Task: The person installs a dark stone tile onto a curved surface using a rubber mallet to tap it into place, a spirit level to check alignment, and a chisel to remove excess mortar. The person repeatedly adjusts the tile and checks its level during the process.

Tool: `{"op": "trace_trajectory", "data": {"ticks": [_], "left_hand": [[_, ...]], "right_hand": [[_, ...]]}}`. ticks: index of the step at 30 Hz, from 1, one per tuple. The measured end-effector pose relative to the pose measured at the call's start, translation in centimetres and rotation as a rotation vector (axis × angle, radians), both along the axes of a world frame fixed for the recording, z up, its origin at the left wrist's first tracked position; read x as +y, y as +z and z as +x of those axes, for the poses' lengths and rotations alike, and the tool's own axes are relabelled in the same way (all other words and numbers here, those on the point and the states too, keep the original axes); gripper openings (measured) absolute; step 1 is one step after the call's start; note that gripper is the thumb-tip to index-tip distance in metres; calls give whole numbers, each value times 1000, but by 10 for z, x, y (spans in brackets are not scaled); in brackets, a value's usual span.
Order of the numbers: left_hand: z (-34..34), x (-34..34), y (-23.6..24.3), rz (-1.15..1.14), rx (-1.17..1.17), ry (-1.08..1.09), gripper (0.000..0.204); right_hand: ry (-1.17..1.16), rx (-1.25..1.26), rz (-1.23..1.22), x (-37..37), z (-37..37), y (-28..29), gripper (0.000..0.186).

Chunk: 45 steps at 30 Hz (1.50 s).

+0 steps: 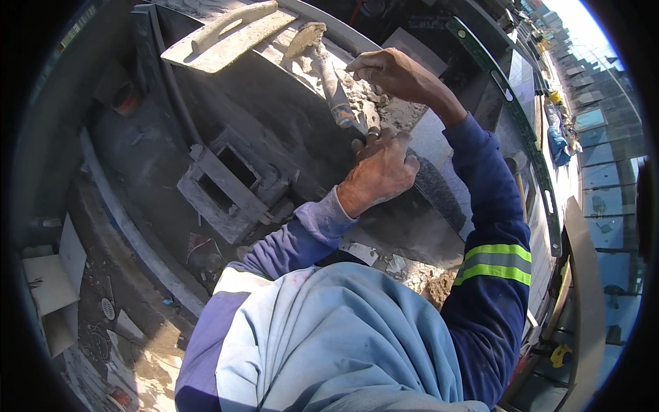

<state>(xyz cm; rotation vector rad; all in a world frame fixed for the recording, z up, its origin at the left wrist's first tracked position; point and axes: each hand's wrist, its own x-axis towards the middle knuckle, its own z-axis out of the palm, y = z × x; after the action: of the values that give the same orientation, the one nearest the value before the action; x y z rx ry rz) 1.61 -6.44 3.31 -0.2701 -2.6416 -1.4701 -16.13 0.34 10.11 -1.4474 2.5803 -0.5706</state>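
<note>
Left hand [379, 166] beside the spread mortar [403, 111], right hand [392, 72] above it.
Right fingertips drawn together; the left's grip I can't tell. Mortar-caked hand tool [331, 84] lies across the mortar's edge.

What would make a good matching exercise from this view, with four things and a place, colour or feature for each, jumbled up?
1. Left hand
2. Level
3. Flat trowel
4. Grey block

A. Green
B. With two openings
C. Just below the end of a mortar-caked tool in the picture
D. Near the top edge, left of centre

Pairs: 1-C, 2-A, 3-D, 4-B
</note>
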Motion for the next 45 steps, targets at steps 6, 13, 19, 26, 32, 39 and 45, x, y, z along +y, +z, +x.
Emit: {"op": "trace_trajectory", "data": {"ticks": [6,13,19,26,32,39,45], "left_hand": [[-13,-5,1,50,-156,-122,44],[-2,3,6,52,-32,-89,39],[-1,3,-2,47,0,-36,35],[0,4,-3,120,-16,-2,36],[1,-3,7,53,-101,-68,41],[-4,5,-6,40,-12,-65,46],[2,-5,5,107,-93,-78,46]], "right_hand": [[126,103,74,-28,-42,-43,19],[173,229,55,-4,-58,-80,25],[159,248,100,-15,-48,-72,25],[-236,-240,-98,-20,-19,-19,45],[259,194,-11,-20,-56,-52,30],[134,82,-22,-15,-60,-88,25],[7,-62,50,2,-40,-14,25]]}}
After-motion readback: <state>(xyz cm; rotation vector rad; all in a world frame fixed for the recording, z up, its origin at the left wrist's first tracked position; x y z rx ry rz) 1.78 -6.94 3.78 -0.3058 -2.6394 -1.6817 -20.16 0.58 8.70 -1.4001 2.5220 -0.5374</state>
